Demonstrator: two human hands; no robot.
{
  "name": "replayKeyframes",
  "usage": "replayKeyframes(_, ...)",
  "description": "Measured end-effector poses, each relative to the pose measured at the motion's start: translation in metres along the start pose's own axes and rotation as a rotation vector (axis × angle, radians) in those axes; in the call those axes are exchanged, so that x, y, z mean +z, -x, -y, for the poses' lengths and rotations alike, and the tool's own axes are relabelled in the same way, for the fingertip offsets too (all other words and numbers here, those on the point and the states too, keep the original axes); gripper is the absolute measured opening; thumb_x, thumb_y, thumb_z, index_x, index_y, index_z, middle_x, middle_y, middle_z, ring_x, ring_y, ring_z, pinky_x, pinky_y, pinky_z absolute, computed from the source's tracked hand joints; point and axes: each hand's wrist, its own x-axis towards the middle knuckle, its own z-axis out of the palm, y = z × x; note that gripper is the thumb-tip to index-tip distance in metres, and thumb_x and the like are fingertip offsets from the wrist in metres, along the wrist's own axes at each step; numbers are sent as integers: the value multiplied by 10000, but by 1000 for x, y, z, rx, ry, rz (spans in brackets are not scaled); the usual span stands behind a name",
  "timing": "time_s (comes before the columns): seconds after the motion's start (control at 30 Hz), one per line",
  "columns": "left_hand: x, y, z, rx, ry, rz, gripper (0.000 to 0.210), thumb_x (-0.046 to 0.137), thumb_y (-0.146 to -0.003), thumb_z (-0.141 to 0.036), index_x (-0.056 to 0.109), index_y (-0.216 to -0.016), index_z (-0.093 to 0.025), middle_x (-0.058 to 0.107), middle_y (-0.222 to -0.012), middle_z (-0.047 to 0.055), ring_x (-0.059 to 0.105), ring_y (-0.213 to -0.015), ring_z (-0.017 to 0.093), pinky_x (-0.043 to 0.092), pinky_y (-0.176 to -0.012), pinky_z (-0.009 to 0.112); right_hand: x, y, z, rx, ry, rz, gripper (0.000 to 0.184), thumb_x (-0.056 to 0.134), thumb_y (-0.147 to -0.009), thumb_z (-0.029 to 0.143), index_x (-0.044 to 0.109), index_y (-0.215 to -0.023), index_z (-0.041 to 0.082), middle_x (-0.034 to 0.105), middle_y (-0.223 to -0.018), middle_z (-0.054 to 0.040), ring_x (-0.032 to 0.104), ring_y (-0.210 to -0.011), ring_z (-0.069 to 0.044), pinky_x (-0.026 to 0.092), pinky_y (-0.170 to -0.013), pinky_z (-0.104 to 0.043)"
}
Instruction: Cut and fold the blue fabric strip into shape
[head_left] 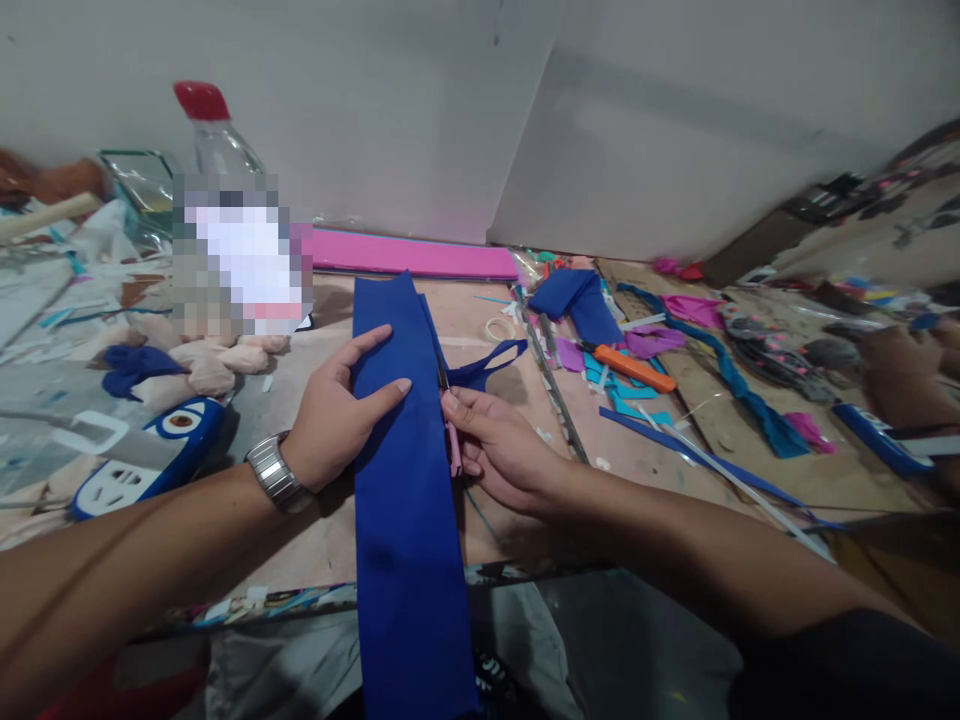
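A long blue strip of fabric-like sheet [409, 540] runs from the table down over its front edge. My left hand [337, 410], with a metal watch on the wrist, grips the strip's left side, thumb and forefinger lying on top. On the strip's right edge, my right hand [499, 435] is closed around small pink-handled scissors [454, 448]. Their dark blades meet the blue edge, where a narrow cut sliver [491, 368] curls off to the right. Part of the scissors is hidden by my fingers.
A pink strip stack [420, 255] lies by the wall. Right of my hands are folded blue material [577, 300], an orange cutter knife [634, 368] and scraps. A blue-and-white power strip [161, 460] and a red-capped bottle [217, 130] stand left. Blurred at far right, apparently another person's hand [900, 365].
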Motion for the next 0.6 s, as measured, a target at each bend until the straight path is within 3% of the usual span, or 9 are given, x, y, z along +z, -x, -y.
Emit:
replayKeyframes(0.23, 0, 0, 1, -2, 23, 13, 693, 806, -829, -349, 584, -1467, -195, 607, -1519, 120, 580, -1403, 302, 425, -1237, 489, -2, 0, -2, 2, 10, -2, 389, 855, -825, 477, 597, -833, 185, 587, -549, 70, 487, -415, -53, 238, -363, -162)
replayKeyframes(0.47, -1, -2, 1, 85, 22, 22, 714, 799, -816, -294, 555, -1483, -213, 563, -1556, 113, 498, -1478, 287, 361, -1277, 467, -1, 0, -1, -12, -4, 6, 395, 842, -835, 493, 593, -799, 188, 575, -534, 75, 413, -393, -41, 264, -373, -167)
replayKeyframes(0.6, -1, 0, -1, 29, 72, 74, 740, 801, -809, -301, 544, -1499, -228, 543, -1581, 113, 519, -1458, 308, 419, -1235, 486, 0, 0, 0, -22, -11, 7, 425, 843, -822, 523, 585, -776, 190, 572, -525, 73, 416, -393, -46, 272, -374, -173)
